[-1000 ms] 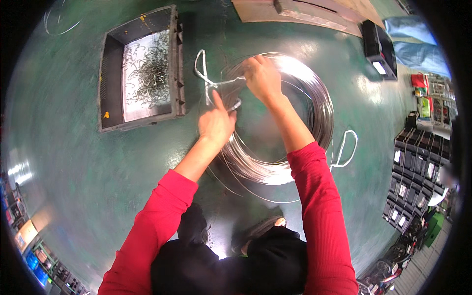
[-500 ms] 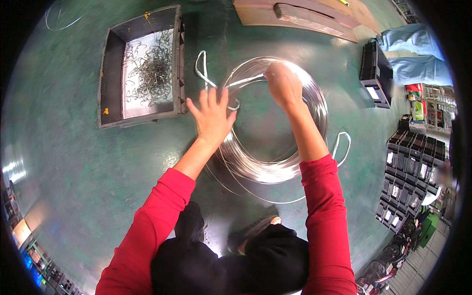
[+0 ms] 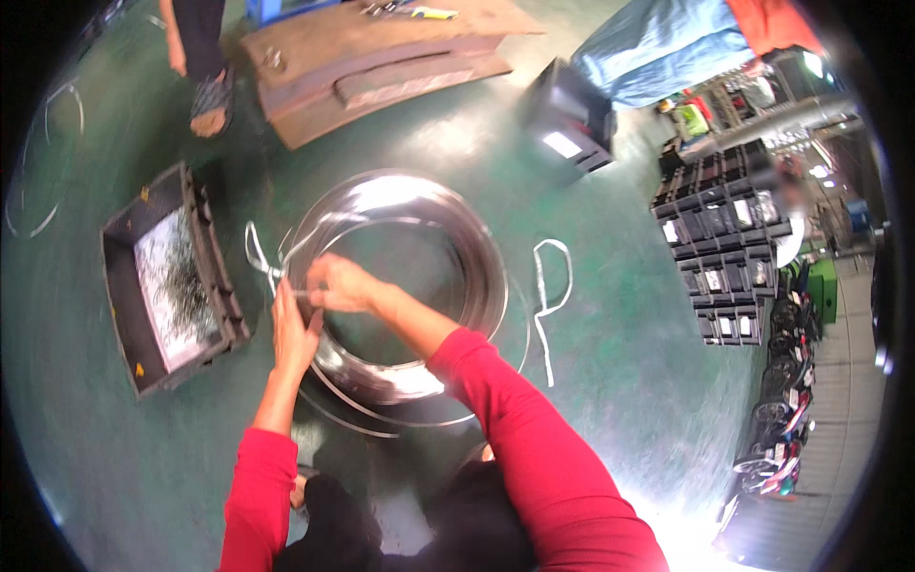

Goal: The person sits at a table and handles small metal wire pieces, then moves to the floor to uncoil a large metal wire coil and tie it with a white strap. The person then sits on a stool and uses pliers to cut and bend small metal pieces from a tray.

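A large coil of shiny silver wire (image 3: 429, 195) lies on the floor in front of me. A white strip (image 3: 253, 246) passes around its left side, with a loop standing out to the left. My left hand (image 3: 295, 329) is at the coil's left edge, fingers together against the strip where it crosses. Close beside it, my right hand (image 3: 343, 283) is closed, slightly blurred, and pinches a stretch of the strip running between both hands. The fingertips are partly hidden. A second white strip (image 3: 543, 310) lies loosely looped right of the coil.
A dark crate (image 3: 124, 305) with many small metal hooks stands at left. Beyond the coil is a wooden board (image 3: 315, 43) with tools, and a person's foot (image 3: 210, 110). A black box (image 3: 577, 114) and stacked crates (image 3: 724, 224) stand at right.
My right hand has come across the coil to its left side, beside my left hand. The left hand's spread fingers have drawn together. The view has shifted, showing another person's leg.
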The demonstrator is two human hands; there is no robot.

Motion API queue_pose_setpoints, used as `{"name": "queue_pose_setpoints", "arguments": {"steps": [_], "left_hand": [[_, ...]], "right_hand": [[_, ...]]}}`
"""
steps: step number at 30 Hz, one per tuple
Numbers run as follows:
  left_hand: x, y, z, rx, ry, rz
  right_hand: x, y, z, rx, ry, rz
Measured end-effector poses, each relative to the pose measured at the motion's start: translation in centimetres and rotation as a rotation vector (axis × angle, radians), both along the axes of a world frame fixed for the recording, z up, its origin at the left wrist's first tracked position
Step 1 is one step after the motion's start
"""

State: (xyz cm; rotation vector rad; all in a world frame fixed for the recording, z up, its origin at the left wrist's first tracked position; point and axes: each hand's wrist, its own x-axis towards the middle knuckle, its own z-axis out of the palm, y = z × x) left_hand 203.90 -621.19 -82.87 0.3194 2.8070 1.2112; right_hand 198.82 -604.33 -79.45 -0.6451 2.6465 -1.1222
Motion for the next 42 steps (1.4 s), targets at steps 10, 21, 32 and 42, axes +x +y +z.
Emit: {"name": "queue_pose_setpoints", "arguments": {"steps": [10,21,32,42], "left_hand": [[0.3,0.3,-0.8,-0.042,0.041,0.027],[0.8,0.5,-0.9,-0.033,0.041,0.124],[1.0,0.8,-0.1,-0.238,0.023,0.17],[0.4,1.3,0.3,-0.099,-0.047,0.315]], "right_hand": [[2.2,2.5,3.1,-0.298,-0.225,0.091],[1.0,1.8,11.6,-0.942,-0.8,0.117],[-3.0,-8.7,17.5,-0.475,-0.277,0.546],[-13.9,-10.9,5.7,0.71,-0.094,0.229]]}}
